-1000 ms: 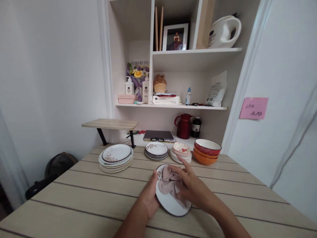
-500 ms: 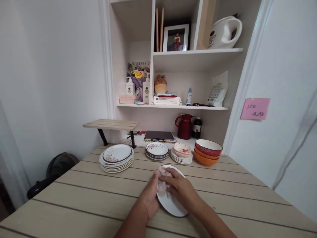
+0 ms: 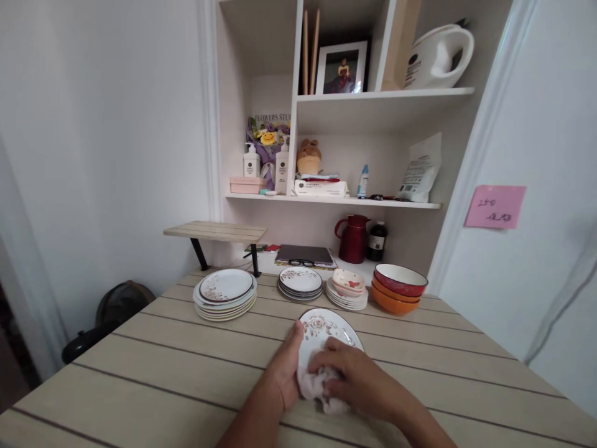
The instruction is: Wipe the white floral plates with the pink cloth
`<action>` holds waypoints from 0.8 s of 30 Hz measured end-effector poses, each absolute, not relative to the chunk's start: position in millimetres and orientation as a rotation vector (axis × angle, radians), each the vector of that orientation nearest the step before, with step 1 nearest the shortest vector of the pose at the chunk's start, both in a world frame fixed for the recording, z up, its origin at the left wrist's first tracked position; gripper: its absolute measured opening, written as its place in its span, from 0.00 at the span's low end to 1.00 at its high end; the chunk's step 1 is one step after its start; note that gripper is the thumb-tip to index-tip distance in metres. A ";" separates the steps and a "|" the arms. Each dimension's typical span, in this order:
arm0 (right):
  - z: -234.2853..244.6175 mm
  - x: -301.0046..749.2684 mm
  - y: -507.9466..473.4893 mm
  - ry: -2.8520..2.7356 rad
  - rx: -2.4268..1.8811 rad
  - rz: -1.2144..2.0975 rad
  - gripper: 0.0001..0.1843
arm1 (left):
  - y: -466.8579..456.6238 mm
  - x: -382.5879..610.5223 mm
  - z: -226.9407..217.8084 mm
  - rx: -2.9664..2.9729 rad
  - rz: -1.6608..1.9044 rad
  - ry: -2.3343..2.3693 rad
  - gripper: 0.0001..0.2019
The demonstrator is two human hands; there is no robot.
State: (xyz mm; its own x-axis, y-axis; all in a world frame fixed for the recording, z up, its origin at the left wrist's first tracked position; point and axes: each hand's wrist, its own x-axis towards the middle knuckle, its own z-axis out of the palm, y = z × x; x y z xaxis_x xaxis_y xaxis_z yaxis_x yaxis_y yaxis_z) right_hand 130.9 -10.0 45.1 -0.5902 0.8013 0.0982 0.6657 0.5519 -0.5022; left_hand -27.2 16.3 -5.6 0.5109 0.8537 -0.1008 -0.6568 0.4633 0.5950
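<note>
A white plate (image 3: 332,330) with a dark rim and brown flower print is tilted toward me above the wooden table (image 3: 196,373). My left hand (image 3: 286,367) grips it by the left edge, thumb on the rim and the other fingers hidden beneath. Bunched under the fingers of my right hand (image 3: 354,376) is a pale pinkish cloth (image 3: 321,389), pressed on the plate's lower part. Part of the cloth hangs over the near rim.
Along the back stand a stack of large plates (image 3: 226,286), a stack of smaller plates (image 3: 301,280), saucers topped by small dishes (image 3: 347,289) and stacked bowls (image 3: 398,289). Behind are a laptop (image 3: 304,254), a red jug (image 3: 353,239) and a small raised shelf (image 3: 215,231).
My right hand has moved the cloth from the plate's upper left down to its near edge, uncovering the flower print. My left hand still holds the plate. The view has shifted slightly.
</note>
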 end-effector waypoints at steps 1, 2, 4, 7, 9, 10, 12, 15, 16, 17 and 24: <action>43.5 124.1 -7.7 -2.433 -1.177 0.596 0.22 | 16.3 -27.4 -5.1 0.538 0.960 0.429 0.32; 41.5 118.4 -4.2 -2.395 -1.174 0.566 0.24 | 16.3 -27.2 -4.5 0.547 0.964 0.438 0.32; 36.9 111.7 5.1 -2.307 -1.228 0.448 0.25 | 16.3 -25.9 -3.1 0.554 0.984 0.445 0.32; 31.7 114.5 19.8 -2.189 -1.359 0.260 0.25 | 15.4 -23.3 -1.0 0.545 0.999 0.438 0.34; 30.6 123.7 26.9 -2.133 -1.448 0.181 0.23 | 14.9 -22.5 -0.4 0.542 1.010 0.433 0.34; 31.0 129.8 28.7 -2.119 -1.495 0.160 0.22 | 14.8 -22.6 -0.5 0.544 1.017 0.426 0.34; 33.2 143.5 28.1 -2.133 -1.597 0.157 0.21 | 15.2 -23.4 -1.5 0.547 1.031 0.396 0.33; 38.0 160.2 17.0 -2.291 -1.674 0.258 0.16 | 16.4 -24.6 -3.7 0.543 1.031 0.356 0.32; 39.2 162.6 11.9 -2.368 -1.649 0.306 0.15 | 16.6 -24.8 -4.2 0.538 1.030 0.355 0.32; 39.9 162.9 6.9 -2.437 -1.603 0.350 0.14 | 16.7 -24.9 -4.5 0.533 1.028 0.358 0.32; 29.6 120.1 8.2 -2.251 -1.333 0.481 0.20 | 16.1 -24.7 -2.1 0.535 0.953 0.383 0.34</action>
